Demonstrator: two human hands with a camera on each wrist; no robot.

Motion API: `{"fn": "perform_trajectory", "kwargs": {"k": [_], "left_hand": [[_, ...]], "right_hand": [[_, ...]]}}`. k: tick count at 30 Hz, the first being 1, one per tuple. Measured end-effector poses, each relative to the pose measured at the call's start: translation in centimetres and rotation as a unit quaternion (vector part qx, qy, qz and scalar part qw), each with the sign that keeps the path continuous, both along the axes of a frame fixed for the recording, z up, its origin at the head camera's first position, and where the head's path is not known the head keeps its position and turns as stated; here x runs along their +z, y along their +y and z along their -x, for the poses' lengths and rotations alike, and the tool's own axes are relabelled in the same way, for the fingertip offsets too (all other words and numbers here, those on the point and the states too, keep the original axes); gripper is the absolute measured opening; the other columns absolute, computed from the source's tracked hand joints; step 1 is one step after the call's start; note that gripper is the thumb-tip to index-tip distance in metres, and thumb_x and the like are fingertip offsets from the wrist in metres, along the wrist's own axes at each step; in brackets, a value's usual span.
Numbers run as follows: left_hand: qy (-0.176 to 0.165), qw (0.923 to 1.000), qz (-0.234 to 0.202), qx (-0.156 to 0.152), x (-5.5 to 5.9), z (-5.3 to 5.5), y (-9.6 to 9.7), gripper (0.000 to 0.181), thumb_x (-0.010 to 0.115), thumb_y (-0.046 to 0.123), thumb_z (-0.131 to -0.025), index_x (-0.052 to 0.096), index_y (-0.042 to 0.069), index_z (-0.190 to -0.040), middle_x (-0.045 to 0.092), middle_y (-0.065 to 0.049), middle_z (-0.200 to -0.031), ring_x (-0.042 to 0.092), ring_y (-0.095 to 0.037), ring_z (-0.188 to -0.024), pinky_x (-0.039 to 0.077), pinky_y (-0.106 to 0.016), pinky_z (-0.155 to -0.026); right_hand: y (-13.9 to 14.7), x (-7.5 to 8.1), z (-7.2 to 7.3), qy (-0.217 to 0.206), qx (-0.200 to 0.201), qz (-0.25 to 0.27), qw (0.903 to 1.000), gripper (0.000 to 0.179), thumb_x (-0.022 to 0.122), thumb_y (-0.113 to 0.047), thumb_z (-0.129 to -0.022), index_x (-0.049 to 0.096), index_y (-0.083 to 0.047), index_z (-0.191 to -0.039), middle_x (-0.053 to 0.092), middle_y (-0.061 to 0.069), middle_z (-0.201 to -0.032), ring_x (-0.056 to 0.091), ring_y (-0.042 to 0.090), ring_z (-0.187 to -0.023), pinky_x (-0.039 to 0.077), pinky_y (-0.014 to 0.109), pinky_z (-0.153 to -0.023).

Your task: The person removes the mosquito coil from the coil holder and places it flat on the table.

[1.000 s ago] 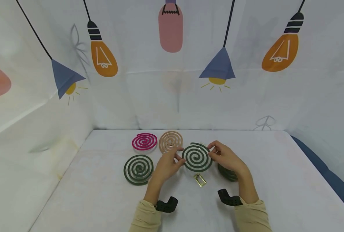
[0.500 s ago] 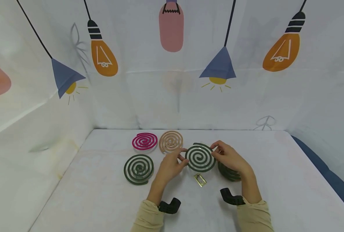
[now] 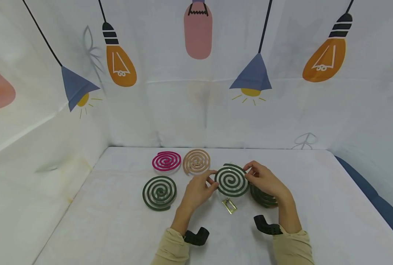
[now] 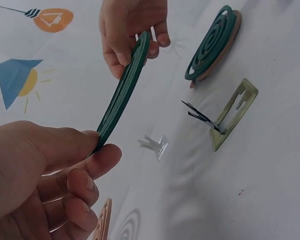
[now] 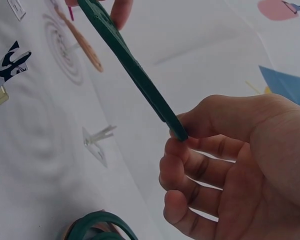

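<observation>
Since earlier frame: green coil (image 4: 122, 97), left hand (image 3: 199, 187) and right hand (image 3: 264, 179) shifted slightly rightward. Both hands pinch coil at opposite edges; coil aloft between, unseated. Nearer person than grip: brass stand (image 4: 236, 121), bare. Below grip: white stand (image 5: 95, 145), also bare. Beyond left hand: pink coil (image 3: 166, 161), tan coil (image 3: 196, 161) look raised, judged done. Below right hand: coil stack (image 3: 263, 197), judged remaining.

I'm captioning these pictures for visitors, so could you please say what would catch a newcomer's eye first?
Probably the raised green coil, pinched between the left hand and right hand above the table. Then the pink coil at the back, left of the tan coil, and the orange bulbs printed on the backdrop behind.
</observation>
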State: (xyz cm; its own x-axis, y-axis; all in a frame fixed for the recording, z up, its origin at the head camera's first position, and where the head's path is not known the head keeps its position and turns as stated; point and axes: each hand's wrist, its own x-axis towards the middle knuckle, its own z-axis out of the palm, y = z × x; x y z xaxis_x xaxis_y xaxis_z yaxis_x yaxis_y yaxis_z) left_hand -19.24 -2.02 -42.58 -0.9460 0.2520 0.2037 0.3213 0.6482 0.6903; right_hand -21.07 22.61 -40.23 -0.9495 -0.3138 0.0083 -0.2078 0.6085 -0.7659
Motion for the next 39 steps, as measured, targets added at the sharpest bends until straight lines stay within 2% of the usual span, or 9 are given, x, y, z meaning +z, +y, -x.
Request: {"fn": "perform_trajectory", "kwargs": {"k": [14, 23, 30, 39], "left_hand": [[-0.008, 0.9999, 0.002, -0.008, -0.2, -0.1, 0.7, 0.037, 0.067, 0.023, -0.086, 0.061, 0.017, -0.122, 0.07, 0.006, -0.082, 0.046, 0.003, -0.052, 0.037, -0.018, -0.048], [0.001, 0.9999, 0.002, -0.014, -0.6, 0.0, 1.0, 0.037, 0.067, 0.023, -0.086, 0.06, 0.018, -0.122, 0.071, 0.006, -0.083, 0.048, 0.004, -0.052, 0.037, -0.017, -0.047], [-0.008, 0.9999, 0.0, -0.014, -0.5, -0.1, 1.3, 0.036, 0.067, 0.023, -0.087, 0.06, 0.018, -0.122, 0.072, 0.006, -0.083, 0.05, 0.004, -0.052, 0.038, -0.017, -0.048], [-0.001, 0.9999, 0.0, -0.015, -0.8, 0.0, 1.7, 0.036, 0.067, 0.023, -0.086, 0.061, 0.018, -0.122, 0.072, 0.006, -0.082, 0.052, 0.004, -0.053, 0.038, -0.017, -0.049]], "right_hand": [[0.9, -0.2, 0.1, 0.005, 0.002, 0.001, 1.0, 0.023, 0.055, -0.013, -0.092, 0.053, -0.003, -0.113, 0.059, 0.014, -0.083, 0.056, 0.02, -0.069, 0.045, 0.025, -0.062], [1.0, -0.2, 0.0, -0.013, -0.009, 0.003, 0.9999, 0.024, 0.054, -0.012, -0.092, 0.052, -0.002, -0.114, 0.056, 0.01, -0.084, 0.051, 0.012, -0.069, 0.046, 0.025, -0.063], [1.3, -0.4, 0.1, -0.019, -0.013, 0.001, 0.9997, 0.024, 0.053, -0.01, -0.091, 0.052, -0.002, -0.113, 0.056, 0.012, -0.083, 0.052, 0.016, -0.07, 0.046, 0.026, -0.062], [1.6, -0.2, 0.0, -0.02, -0.016, -0.002, 0.9997, 0.024, 0.055, -0.012, -0.092, 0.052, -0.002, -0.113, 0.056, 0.009, -0.082, 0.053, 0.017, -0.07, 0.047, 0.026, -0.062]]}}
